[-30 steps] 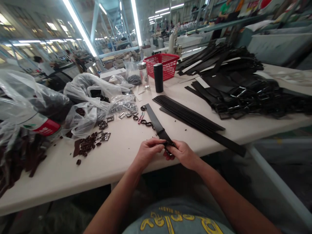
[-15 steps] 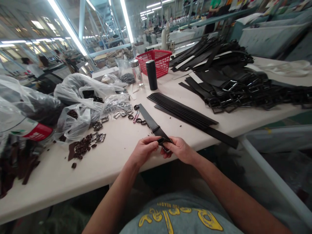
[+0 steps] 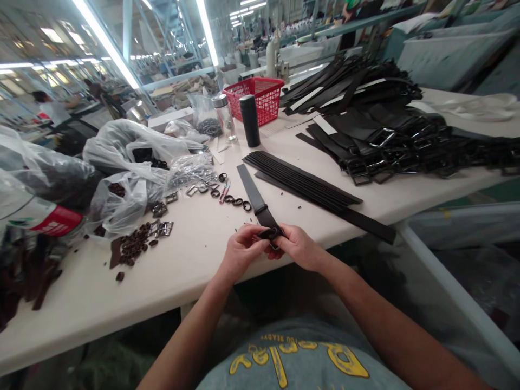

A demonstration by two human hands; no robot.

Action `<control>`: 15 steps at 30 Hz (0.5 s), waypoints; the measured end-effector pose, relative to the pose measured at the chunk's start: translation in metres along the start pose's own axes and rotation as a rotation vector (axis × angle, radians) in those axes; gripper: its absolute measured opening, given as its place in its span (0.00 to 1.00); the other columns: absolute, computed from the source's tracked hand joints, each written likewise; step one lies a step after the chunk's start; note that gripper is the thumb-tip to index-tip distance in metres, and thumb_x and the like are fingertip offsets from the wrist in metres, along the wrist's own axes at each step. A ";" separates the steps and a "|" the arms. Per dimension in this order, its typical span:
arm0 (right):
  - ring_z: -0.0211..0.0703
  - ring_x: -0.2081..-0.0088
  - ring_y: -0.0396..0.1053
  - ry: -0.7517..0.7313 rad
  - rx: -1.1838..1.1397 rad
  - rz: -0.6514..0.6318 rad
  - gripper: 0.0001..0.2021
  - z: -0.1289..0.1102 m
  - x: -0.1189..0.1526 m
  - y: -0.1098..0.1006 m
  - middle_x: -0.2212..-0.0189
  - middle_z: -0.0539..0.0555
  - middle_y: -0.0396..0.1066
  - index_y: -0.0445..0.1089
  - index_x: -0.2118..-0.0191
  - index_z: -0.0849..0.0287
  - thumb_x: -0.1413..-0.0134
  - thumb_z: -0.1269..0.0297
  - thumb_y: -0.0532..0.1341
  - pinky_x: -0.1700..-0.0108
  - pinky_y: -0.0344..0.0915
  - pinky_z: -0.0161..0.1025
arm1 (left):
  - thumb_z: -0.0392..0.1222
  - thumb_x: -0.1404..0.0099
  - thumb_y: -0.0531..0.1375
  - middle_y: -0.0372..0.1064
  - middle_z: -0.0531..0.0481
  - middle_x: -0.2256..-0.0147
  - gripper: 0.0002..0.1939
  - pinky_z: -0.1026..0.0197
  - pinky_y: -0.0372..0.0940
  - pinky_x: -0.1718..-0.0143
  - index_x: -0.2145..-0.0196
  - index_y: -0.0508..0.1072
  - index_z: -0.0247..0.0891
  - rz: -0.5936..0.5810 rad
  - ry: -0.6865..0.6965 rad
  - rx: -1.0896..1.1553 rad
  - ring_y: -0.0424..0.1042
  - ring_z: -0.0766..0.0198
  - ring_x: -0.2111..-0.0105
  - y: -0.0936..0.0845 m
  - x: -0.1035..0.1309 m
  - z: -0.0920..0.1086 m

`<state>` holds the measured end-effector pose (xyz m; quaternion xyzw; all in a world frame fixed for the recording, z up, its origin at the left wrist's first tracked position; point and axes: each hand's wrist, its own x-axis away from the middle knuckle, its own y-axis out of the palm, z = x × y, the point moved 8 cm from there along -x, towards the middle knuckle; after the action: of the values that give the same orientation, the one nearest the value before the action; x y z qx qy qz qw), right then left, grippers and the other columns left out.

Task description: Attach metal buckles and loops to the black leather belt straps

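Both hands are closed on a black belt strap [image 3: 251,187] near the table's front edge. Its far part lies out over the table, and a dark belt loop [image 3: 261,209] sits around it. My left hand [image 3: 242,250] pinches the strap's near end, which is bent over. Fingers of my right hand [image 3: 301,248] grip the strap from the other side. Part of a dark metal buckle shows between the hands; the fingers cover most of it. Several black loops [image 3: 238,202] and a small pink-handled tool [image 3: 224,192] lie just left of the strap.
Stacked black straps [image 3: 300,184] lie right of the hands, with a heap of buckled belts [image 3: 382,146] beyond. Brown loops [image 3: 134,244], loose buckles [image 3: 164,229] and plastic bags [image 3: 122,146] fill the left. A black bottle [image 3: 249,122] and red basket [image 3: 268,103] stand behind.
The strap's far end has swung right, away from the row of black loops. Its near end is now bent over more between my hands. The view has shifted slightly.
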<state>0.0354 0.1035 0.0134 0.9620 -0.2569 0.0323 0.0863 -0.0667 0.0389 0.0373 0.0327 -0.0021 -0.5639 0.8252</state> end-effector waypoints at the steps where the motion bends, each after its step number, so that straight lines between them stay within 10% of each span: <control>1: 0.39 0.73 0.75 -0.003 0.021 0.001 0.14 -0.001 0.000 0.001 0.73 0.51 0.74 0.67 0.62 0.62 0.45 0.55 0.63 0.71 0.70 0.34 | 0.40 0.45 0.68 0.69 0.51 0.68 0.06 0.62 0.68 0.70 0.67 0.80 0.39 0.001 0.028 -0.043 0.72 0.66 0.74 0.000 0.000 0.001; 6: 0.40 0.69 0.75 -0.003 0.068 -0.009 0.10 -0.004 0.003 0.003 0.71 0.50 0.74 0.67 0.62 0.62 0.50 0.64 0.64 0.67 0.71 0.35 | 0.37 0.42 0.66 0.69 0.49 0.68 0.05 0.62 0.67 0.67 0.67 0.81 0.40 -0.010 0.137 -0.280 0.72 0.64 0.70 -0.004 0.000 0.008; 15: 0.38 0.75 0.72 -0.049 0.040 0.155 0.23 -0.005 0.006 0.001 0.74 0.53 0.74 0.70 0.64 0.63 0.45 0.43 0.61 0.72 0.71 0.35 | 0.45 0.37 0.63 0.72 0.50 0.72 0.08 0.60 0.67 0.66 0.65 0.77 0.38 -0.098 0.030 -0.194 0.71 0.62 0.72 0.001 -0.001 0.012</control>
<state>0.0404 0.1006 0.0187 0.9413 -0.3318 0.0203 0.0580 -0.0664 0.0394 0.0497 -0.0387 0.0665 -0.6006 0.7958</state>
